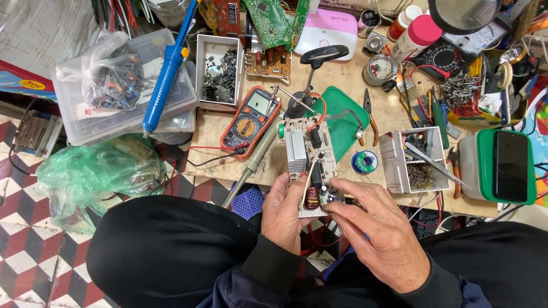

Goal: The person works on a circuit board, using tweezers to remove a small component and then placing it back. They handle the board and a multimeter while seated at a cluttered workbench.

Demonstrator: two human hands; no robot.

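Note:
I hold a small white circuit board (305, 157) upright over the front edge of a cluttered workbench (342, 80). It carries a silver heatsink, black capacitors and a copper coil at its lower end. My left hand (283, 211) grips the board's lower left edge, thumb beside the coil. My right hand (374, 228) pinches the lower right corner, fingertips on small parts next to the coil. A soldering iron (251, 165) lies just left of the board.
An orange multimeter (250, 120) sits left of the board, a green tray (342, 120) and solder spool (365, 162) to the right. White parts boxes (414, 159), pliers, a blue desoldering pump (165, 74), clear plastic bins (123, 85) and a phone on a green box (510, 165) crowd the bench.

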